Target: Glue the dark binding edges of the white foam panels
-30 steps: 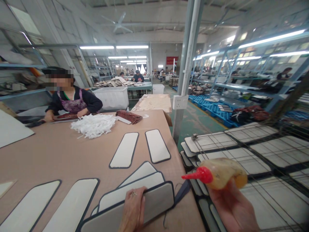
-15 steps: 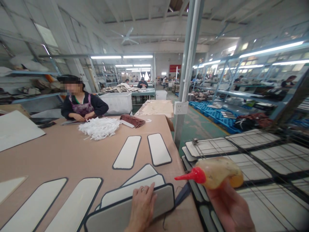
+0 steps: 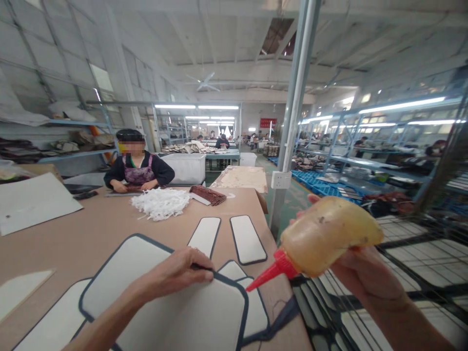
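Two hands work at the near edge of the table [image 3: 91, 229]. The left hand [image 3: 179, 270] lies with curled fingers on the upper edge of a large white panel with dark binding [image 3: 164, 302], pinching that edge so the panel is tilted up toward the camera over the other white panels [image 3: 256, 312] lying below it. The right hand [image 3: 360, 273] is closed tight around a yellowish glue bottle [image 3: 329, 236], and its red nozzle [image 3: 268, 275] points down-left, just beside the right corner of the large panel but not touching it. To do this step well, I think the left hand should keep the panel firm and flat while the nozzle goes near the border, with a soft squeeze. Farther away lie two narrow panels [image 3: 226, 236], then a heap of white strips [image 3: 161, 202], and a co-worker [image 3: 138, 170] sits at the far side.
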### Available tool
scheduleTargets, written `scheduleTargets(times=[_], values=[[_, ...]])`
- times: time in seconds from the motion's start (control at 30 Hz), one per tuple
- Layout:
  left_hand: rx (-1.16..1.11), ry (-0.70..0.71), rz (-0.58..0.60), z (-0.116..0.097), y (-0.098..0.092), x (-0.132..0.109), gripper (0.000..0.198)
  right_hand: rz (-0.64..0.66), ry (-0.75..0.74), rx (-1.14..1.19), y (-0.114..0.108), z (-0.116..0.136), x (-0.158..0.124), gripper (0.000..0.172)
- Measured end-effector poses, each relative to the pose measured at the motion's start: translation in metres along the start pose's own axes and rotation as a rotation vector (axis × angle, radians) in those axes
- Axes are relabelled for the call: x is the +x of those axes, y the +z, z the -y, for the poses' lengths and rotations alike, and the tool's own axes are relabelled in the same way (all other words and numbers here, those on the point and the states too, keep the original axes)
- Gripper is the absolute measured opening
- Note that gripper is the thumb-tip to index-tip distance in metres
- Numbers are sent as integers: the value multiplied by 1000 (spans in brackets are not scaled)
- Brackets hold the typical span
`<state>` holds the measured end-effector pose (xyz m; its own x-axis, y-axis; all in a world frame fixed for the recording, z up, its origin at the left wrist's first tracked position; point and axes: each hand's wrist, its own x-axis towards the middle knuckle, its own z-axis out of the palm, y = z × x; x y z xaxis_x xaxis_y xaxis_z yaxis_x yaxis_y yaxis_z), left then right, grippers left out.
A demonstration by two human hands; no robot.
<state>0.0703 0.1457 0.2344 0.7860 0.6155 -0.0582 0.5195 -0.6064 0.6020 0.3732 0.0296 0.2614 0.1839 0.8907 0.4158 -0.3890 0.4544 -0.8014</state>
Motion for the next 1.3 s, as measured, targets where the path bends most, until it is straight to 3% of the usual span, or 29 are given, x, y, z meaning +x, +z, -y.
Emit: scheduleTargets(times=[0.1, 0.2, 0.43, 0.6, 0.77, 1.0, 1.3], values=[[-136, 89, 181, -2, -19, -1, 30, 125, 30, -4, 17, -4, 6, 72], [-222, 137, 291, 1, -31, -3, 24, 213, 63, -7, 32, -11, 9, 77], [-304, 229, 429, 12, -56, -6, 25, 212, 64, -9, 64, -25, 9, 52], [-321, 277, 472, 23, -65, 0, 33, 192, 96, -40, 71, -36, 12, 44], [-328, 288, 483, 35, -63, 6, 35, 172, 109, -55, 69, -44, 17, 47], [-372, 288, 493, 34, -59, 9, 37, 78, 125, -77, 62, -48, 23, 53], [-383, 267, 449, 35, -61, 3, 35, 140, 158, -31, 52, -48, 11, 43]])
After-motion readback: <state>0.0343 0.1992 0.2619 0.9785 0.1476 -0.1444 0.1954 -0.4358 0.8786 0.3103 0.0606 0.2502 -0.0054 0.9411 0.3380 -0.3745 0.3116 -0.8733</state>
